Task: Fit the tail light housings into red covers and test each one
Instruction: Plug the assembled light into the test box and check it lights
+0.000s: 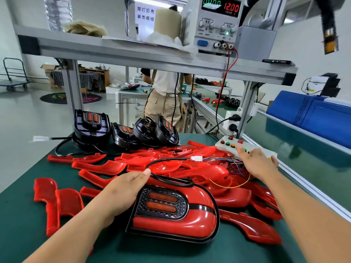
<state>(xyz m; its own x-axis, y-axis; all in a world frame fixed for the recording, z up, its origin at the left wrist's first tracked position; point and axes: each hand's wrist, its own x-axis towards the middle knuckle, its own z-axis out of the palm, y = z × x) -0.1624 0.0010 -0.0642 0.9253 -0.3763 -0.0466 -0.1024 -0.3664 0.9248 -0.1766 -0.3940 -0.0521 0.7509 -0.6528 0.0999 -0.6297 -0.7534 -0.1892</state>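
Observation:
An assembled tail light, black housing inside a red cover, lies on the green mat near me. My left hand holds its left edge, thumb at the top by the black cable. That cable runs to a white connector joined to thin coloured wires. My right hand reaches over the white button box, fingers stretched onto its buttons. Loose red covers are piled across the mat. Several bare black housings stand at the far edge.
A power supply on the overhead shelf reads 12.00, with red and black leads hanging down to the bench. A blue case lies on the right conveyor. A person stands at the bench behind. A power strip sits by the frame post.

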